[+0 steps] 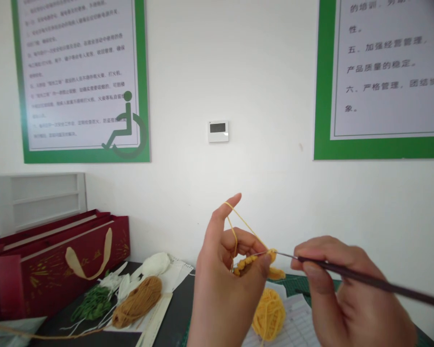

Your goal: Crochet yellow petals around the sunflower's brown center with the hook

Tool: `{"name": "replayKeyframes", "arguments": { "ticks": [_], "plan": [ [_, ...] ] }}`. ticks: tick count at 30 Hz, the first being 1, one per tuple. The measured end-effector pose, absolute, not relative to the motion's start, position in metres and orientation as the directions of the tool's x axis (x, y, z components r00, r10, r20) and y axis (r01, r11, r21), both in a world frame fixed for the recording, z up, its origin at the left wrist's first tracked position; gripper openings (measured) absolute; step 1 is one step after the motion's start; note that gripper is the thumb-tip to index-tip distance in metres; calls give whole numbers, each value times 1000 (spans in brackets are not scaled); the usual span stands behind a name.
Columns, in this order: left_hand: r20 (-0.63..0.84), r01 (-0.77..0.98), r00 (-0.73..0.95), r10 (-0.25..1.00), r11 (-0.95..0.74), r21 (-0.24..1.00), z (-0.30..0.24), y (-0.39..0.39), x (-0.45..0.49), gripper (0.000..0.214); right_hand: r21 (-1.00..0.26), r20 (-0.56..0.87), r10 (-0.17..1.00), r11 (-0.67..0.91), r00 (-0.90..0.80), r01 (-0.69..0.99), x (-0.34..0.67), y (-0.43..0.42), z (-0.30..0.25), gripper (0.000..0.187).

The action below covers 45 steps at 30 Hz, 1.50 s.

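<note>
My left hand (226, 279) is raised above the table, pinching a small yellow crochet piece (255, 262) between thumb and fingers. Yellow yarn (244, 221) runs over its raised index finger down to the piece. My right hand (350, 299) is closed on a dark crochet hook (365, 279), and the hook's thin metal tip reaches into the piece. A ball of yellow yarn (269, 315) lies on the table just below both hands.
A brown yarn skein (139, 301), green yarn (94, 303) and white yarn (155, 264) lie at the left on the dark table (177, 318). A red gift bag (58, 265) stands against the wall. Lined paper (296, 327) sits under the yellow ball.
</note>
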<state>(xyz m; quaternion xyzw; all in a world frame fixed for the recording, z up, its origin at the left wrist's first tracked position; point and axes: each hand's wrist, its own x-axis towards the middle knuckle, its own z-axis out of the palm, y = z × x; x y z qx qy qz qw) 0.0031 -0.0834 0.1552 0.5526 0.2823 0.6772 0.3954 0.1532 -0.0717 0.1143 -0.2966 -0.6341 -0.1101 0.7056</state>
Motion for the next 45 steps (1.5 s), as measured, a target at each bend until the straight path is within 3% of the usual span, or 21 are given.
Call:
{"name": "replayKeyframes", "arguments": {
  "ticks": [1,3,7,10,13,19,26,35,39,45],
  "plan": [
    [514,-258,-36,857,-505,824,156,-82,1,84,-387,922,321,802,217,455,154,-70,115,5],
    [490,-311,32,871,-458,833,157,-80,-3,88,-555,827,503,803,251,219,155,-64,118,16],
    [459,-364,97,883,-398,842,158,-80,-6,85,-718,624,765,642,160,-267,149,-54,124,34],
    [466,-371,111,878,-398,839,158,-79,-7,81,-756,510,860,442,-11,-482,139,-53,124,40],
    [486,-375,89,869,-423,825,158,-78,-7,76,-746,505,858,377,-96,-549,132,-54,121,38],
    [490,-372,84,868,-429,823,156,-78,-4,76,-690,556,831,469,11,-551,133,-55,120,27],
    [468,-359,75,880,-414,836,157,-83,-4,81,-668,683,724,674,99,-315,138,-53,117,24],
    [475,-366,71,877,-421,830,157,-84,-4,82,-623,749,650,756,129,-200,141,-52,116,21],
    [477,-360,57,877,-428,829,158,-86,-5,84,-542,822,549,836,148,-88,144,-59,122,22],
    [476,-322,26,879,-444,836,159,-87,-5,85,-340,937,305,907,168,248,152,-75,124,9]
  ]
}}
